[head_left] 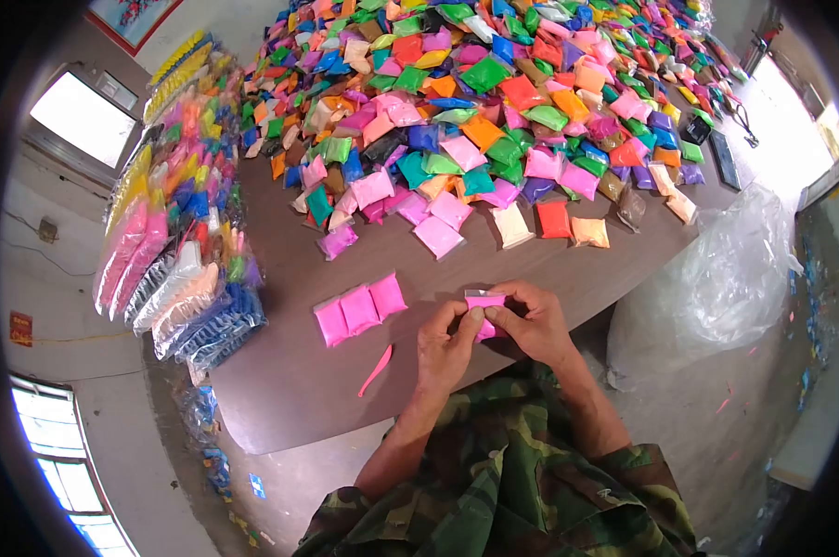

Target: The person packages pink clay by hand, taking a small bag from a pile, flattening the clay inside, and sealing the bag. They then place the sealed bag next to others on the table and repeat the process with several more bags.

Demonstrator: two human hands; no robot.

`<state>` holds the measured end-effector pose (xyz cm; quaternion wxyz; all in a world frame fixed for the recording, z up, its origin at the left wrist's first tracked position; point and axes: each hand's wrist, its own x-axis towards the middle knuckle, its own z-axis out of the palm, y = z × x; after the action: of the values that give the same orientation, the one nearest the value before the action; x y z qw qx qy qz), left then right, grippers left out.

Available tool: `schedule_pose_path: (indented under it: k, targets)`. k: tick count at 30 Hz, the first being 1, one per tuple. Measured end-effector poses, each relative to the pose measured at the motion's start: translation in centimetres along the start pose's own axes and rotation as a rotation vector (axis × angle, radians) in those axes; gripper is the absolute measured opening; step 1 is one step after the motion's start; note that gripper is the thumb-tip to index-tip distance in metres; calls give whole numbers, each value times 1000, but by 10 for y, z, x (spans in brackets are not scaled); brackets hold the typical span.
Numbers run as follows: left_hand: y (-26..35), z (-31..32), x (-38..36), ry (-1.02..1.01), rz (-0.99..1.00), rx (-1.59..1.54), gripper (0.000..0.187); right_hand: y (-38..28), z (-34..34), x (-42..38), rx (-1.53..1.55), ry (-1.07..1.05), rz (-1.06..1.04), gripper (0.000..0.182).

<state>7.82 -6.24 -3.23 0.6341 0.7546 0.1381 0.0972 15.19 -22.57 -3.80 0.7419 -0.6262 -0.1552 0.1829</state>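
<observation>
Near the table's front edge, both my hands pinch one small pink packet in clear plastic. My left hand grips its left side, with thumb and fingers closed. On the other side my right hand holds it the same way, thumb pressed near the middle. The packet's lower part shows below my thumbs; its centre is covered by them. To the left, a joined row of pink packets lies flat on the table. Between that row and my left forearm rests a thin pink plastic tool, like a small knife.
A large heap of many-coloured packets covers the far side of the table. Bundled long packs are stacked along the left edge. A big clear plastic bag stands at the right edge. A dark phone-like object lies at the far right.
</observation>
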Motion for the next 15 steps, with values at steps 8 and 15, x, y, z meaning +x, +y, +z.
schedule_pose_path:
  k: [8,15]
  targets:
    - [18,4,2,24,35,-110,18,-1,0,2,-17,-16,-9,21]
    - [1,-5,3,9,8,-20,17,-8,-1,-2,-135,-21,-26,19]
